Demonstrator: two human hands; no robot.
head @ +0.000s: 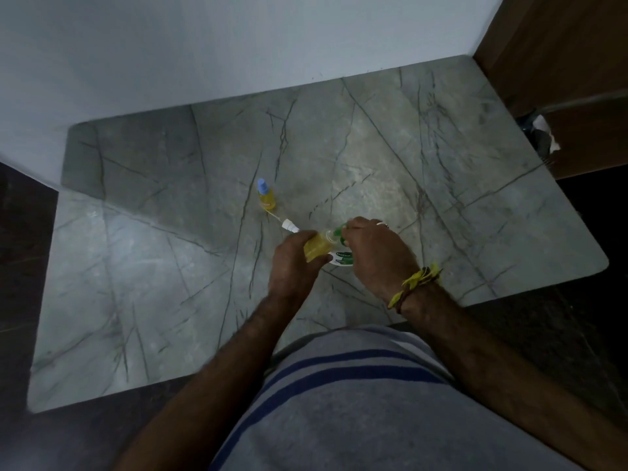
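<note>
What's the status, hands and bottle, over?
Left hand grips small yellow bottle, cap off. Right hand holds green-and-white Dettol container at its neck. Pump head lies loose nearby; nothing in the way.

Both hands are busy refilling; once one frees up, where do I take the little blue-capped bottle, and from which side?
Pinch the blue-capped bottle round its yellow body just under the cap, probably from above and its left. It stands upright on the table, while the white pump top lies near its base on the near right.
</note>
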